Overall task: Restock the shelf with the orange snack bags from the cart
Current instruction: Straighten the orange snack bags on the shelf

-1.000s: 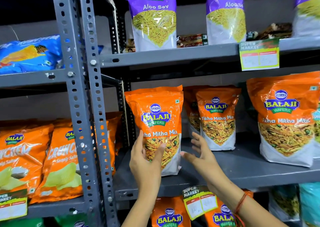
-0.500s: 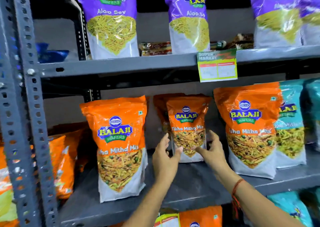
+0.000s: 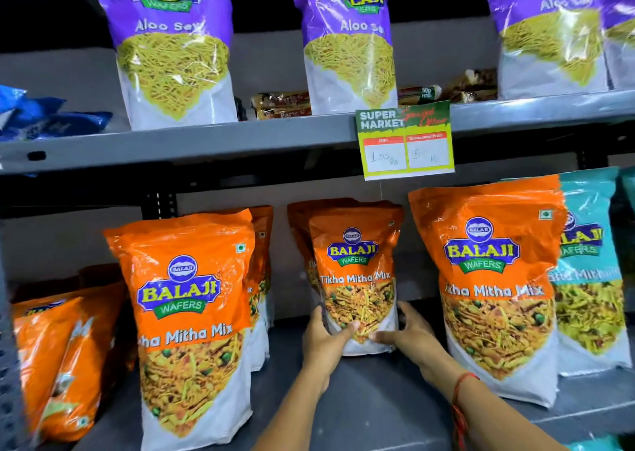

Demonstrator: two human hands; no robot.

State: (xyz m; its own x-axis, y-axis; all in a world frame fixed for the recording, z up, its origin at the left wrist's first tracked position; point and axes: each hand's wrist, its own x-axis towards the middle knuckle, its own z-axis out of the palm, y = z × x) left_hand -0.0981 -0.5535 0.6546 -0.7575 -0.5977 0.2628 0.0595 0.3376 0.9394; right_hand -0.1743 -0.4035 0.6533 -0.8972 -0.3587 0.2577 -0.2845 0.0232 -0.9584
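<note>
An orange Tikha Mitha Mix bag (image 3: 357,272) stands upright far back on the grey middle shelf (image 3: 371,402), with another orange bag (image 3: 299,230) behind it. My left hand (image 3: 324,342) grips its lower left edge and my right hand (image 3: 410,335) grips its lower right edge. A larger-looking orange bag (image 3: 185,313) stands at the shelf front to the left, another (image 3: 491,278) to the right. The cart is out of view.
Purple Aloo Sev bags (image 3: 171,45) line the upper shelf (image 3: 240,137), where a price tag (image 3: 405,141) hangs. A teal bag (image 3: 591,278) stands at the right. Orange chip bags (image 3: 62,354) lean at the lower left beside a perforated upright.
The view swung right and closer to the shelf. Both hands left the front-left orange bag, reached to the back and closed on the middle orange bag.
</note>
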